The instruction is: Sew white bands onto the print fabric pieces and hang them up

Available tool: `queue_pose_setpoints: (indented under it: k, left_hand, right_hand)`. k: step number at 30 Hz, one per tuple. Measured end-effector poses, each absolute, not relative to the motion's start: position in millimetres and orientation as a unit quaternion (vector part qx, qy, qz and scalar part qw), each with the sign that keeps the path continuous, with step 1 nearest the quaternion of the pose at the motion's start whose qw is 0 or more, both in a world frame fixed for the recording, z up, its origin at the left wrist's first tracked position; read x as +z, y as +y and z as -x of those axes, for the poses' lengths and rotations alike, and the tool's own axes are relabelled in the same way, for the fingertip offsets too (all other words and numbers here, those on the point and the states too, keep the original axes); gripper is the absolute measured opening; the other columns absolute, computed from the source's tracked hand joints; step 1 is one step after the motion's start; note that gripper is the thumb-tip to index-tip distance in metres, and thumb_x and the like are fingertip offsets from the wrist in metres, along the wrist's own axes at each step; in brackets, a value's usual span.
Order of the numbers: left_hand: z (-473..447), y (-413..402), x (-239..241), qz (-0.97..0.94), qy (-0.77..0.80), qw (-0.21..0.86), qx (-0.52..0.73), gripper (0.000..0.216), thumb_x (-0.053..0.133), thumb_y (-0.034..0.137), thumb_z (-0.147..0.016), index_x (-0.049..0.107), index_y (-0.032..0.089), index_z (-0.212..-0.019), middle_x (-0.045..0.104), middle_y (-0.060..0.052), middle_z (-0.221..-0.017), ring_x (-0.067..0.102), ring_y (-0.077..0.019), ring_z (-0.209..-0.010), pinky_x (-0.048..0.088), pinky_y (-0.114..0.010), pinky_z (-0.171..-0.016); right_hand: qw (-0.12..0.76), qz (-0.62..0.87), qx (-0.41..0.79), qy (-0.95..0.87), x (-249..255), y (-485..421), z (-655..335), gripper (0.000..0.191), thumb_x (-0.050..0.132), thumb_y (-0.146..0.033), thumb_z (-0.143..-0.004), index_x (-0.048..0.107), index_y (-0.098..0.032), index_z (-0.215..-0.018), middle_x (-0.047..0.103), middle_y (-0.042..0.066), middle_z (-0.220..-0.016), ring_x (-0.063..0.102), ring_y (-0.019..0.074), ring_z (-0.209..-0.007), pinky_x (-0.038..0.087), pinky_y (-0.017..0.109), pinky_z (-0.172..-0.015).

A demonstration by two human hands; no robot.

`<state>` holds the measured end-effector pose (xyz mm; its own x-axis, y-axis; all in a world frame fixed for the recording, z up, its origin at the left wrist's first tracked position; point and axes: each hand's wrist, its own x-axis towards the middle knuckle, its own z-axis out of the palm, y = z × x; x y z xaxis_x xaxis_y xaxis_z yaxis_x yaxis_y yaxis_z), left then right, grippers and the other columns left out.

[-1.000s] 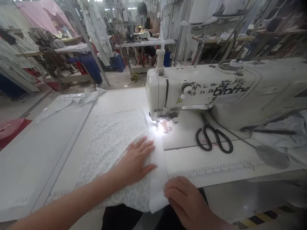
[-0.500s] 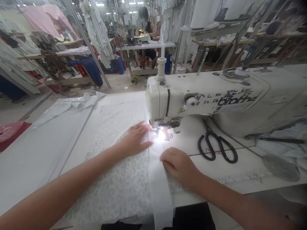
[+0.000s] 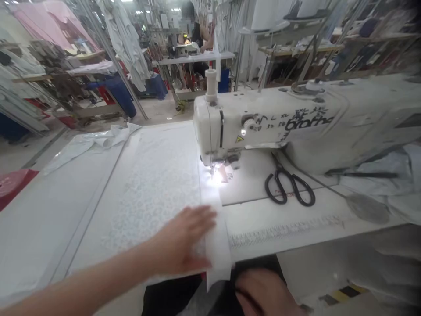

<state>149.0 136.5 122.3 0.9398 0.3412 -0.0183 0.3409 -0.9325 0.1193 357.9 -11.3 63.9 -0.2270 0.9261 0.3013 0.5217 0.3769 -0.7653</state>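
behind the white table (image 3: 250, 216), garments (image 3: 126, 44) are hung on racks. on the sewing machine (image 3: 309, 142), "broth" can be read, its ending blurred, beside handwritten "l", "xl" and "52". patterned fabric (image 3: 154, 184) is laid left of the needle, edged by a white strip (image 3: 218, 250). across both, the left hand (image 3: 184, 239) is rested, fingers loosely spread. by the strip's near end, the right hand (image 3: 265, 289) is blurred; whether anything is pinched cannot be told.
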Motion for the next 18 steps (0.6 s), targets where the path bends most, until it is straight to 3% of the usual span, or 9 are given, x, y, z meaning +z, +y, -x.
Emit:
queue_pose_setpoints:
  k: [1, 4, 6, 9, 12, 18]
  left_hand:
    - [-144, 110, 119, -0.988, 0.146, 0.047, -0.018, 0.069, 0.048, 0.053, -0.082, 0.028, 0.019, -0.139, 0.031, -0.006, -0.145, 0.026, -0.0282, -0.132, 0.034, -0.046, -0.1]
    - [-135, 52, 103, -0.986, 0.161, -0.041, -0.019, 0.061, 0.047, 0.022, -0.084, 0.025, 0.018, -0.141, 0.023, -0.006, -0.149, 0.021, -0.0276, -0.134, 0.033, -0.043, -0.098]
    - [-136, 34, 93, -0.981, 0.18, -0.078, 0.002, 0.058, 0.042, 0.012, -0.083, 0.029, 0.02, -0.139, 0.026, -0.005, -0.147, 0.023, -0.0269, -0.132, 0.03, -0.042, -0.099]
    - [-143, 28, 82, -0.976, 0.198, -0.078, 0.055, 0.051, 0.041, 0.011, -0.084, 0.04, 0.022, -0.133, 0.044, -0.007, -0.136, 0.036, -0.0259, -0.122, 0.027, -0.042, -0.099]
    - [-151, 30, 79, -0.967, 0.204, -0.068, 0.135, 0.038, 0.044, 0.011, -0.085, 0.052, 0.02, -0.121, 0.059, -0.008, -0.111, 0.047, -0.0224, -0.103, 0.03, -0.041, -0.094]
    - [-163, 34, 91, -0.971, 0.132, 0.009, 0.199, 0.02, 0.043, 0.009, -0.086, 0.057, 0.014, -0.099, 0.06, -0.005, -0.082, 0.05, -0.0173, -0.078, 0.037, -0.035, -0.076]
  right_hand:
    - [0.389, 0.521, 0.328, -0.685, 54, -18, -356, 0.019, 0.053, -0.013, -0.08, 0.061, -0.02, -0.095, 0.066, 0.005, -0.079, 0.061, 0.0178, -0.068, 0.052, 0.029, -0.062]
    - [0.442, 0.535, 0.52, -0.497, 29, -18, -348, 0.018, 0.058, -0.024, -0.079, 0.06, -0.021, -0.097, 0.065, 0.005, -0.09, 0.061, 0.0195, -0.082, 0.05, 0.034, -0.077]
    - [0.477, 0.49, 0.59, -0.43, 21, -15, -340, 0.013, 0.06, -0.03, -0.079, 0.062, -0.02, -0.087, 0.064, 0.003, -0.083, 0.059, 0.019, -0.08, 0.047, 0.035, -0.081]
    - [0.498, 0.472, 0.611, -0.395, 23, -19, -330, 0.019, 0.062, -0.038, -0.077, 0.061, -0.019, -0.071, 0.06, 0.0, -0.07, 0.057, 0.0177, -0.073, 0.046, 0.032, -0.076]
    - [0.512, 0.477, 0.604, -0.381, 35, -32, -327, 0.022, 0.064, -0.04, -0.075, 0.061, -0.018, -0.071, 0.059, -0.001, -0.069, 0.055, 0.0161, -0.069, 0.044, 0.029, -0.07]
    - [0.514, 0.509, 0.562, -0.401, 55, -44, -332, 0.027, 0.066, -0.04, -0.075, 0.057, -0.017, -0.065, 0.049, -0.003, -0.062, 0.043, 0.0113, -0.059, 0.037, 0.024, -0.057]
